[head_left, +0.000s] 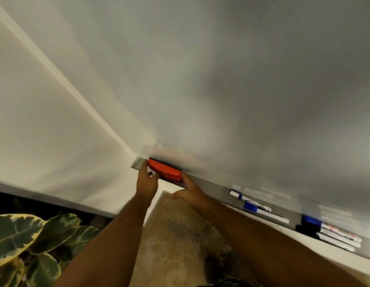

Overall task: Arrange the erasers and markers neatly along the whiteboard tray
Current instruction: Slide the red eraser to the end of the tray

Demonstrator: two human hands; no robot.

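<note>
A red eraser [165, 169] with a black felt edge lies at the left end of the grey whiteboard tray [219, 188]. My left hand [147, 181] touches the eraser's left end with its fingertips. My right hand [189, 191] presses against its right end, thumb spread below the tray. Both hands bracket the eraser between them. Further right on the tray lie two blue-capped white markers [260, 207], one behind the other. At the far right sits a tight group of three markers [329, 232], with blue and black caps.
The whiteboard [221, 79] fills the upper view, its frame meeting a white wall [45, 131] on the left. A variegated leafy plant [30, 245] stands at lower left. A speckled beige floor [180, 235] lies below the tray.
</note>
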